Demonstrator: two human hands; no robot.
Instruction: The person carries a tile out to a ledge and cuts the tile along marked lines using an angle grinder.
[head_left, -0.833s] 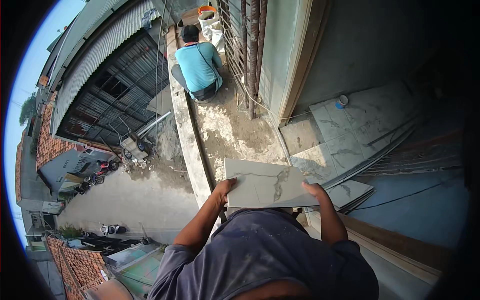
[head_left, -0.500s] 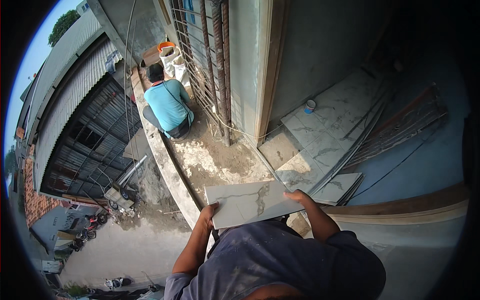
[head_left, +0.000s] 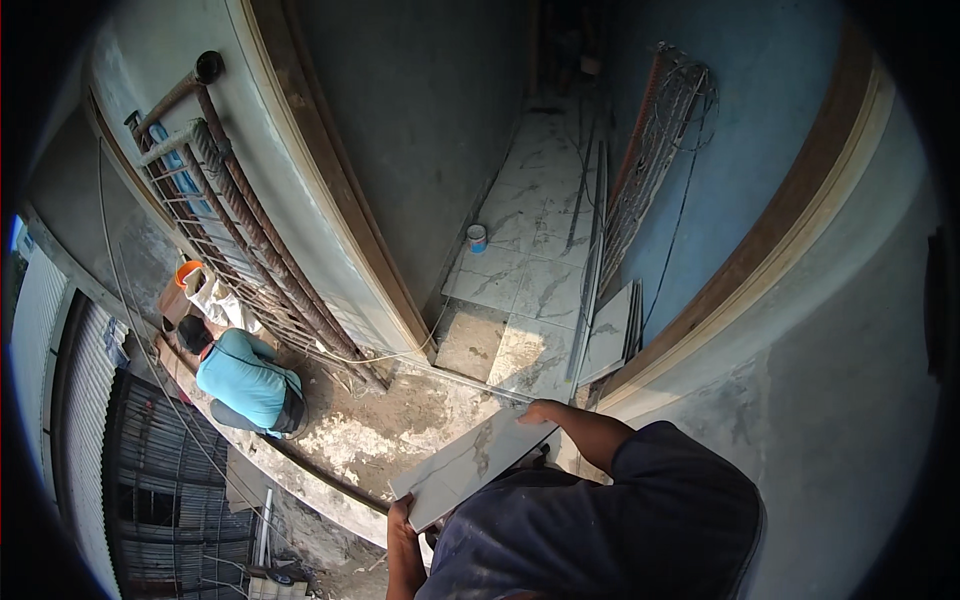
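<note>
A pale marble-patterned tile (head_left: 468, 462) with grey veins is held level in front of my body. My left hand (head_left: 400, 512) grips its near left corner, thumb on top. At the far right end my right hand (head_left: 541, 411) is closed over the edge. The undersides of the tile and the fingers beneath it are hidden. Just beyond lies the doorway's floor, where laid tiles (head_left: 550, 225) of the same pattern run inward beside a bare patch of screed (head_left: 470, 342).
A person in a turquoise shirt (head_left: 245, 378) crouches on the ledge at left. Steel rebar frames (head_left: 245, 215) lean on the wall beside them. Inside the doorway are a small paint can (head_left: 477, 238), stacked tiles (head_left: 607, 335) and a wire-wrapped rebar cage (head_left: 650, 160). The ledge's outer edge (head_left: 330, 510) drops away.
My view and body have turned right toward the doorway. The tile has turned too, its right end now pointing to the door opening; both hands have kept their hold.
</note>
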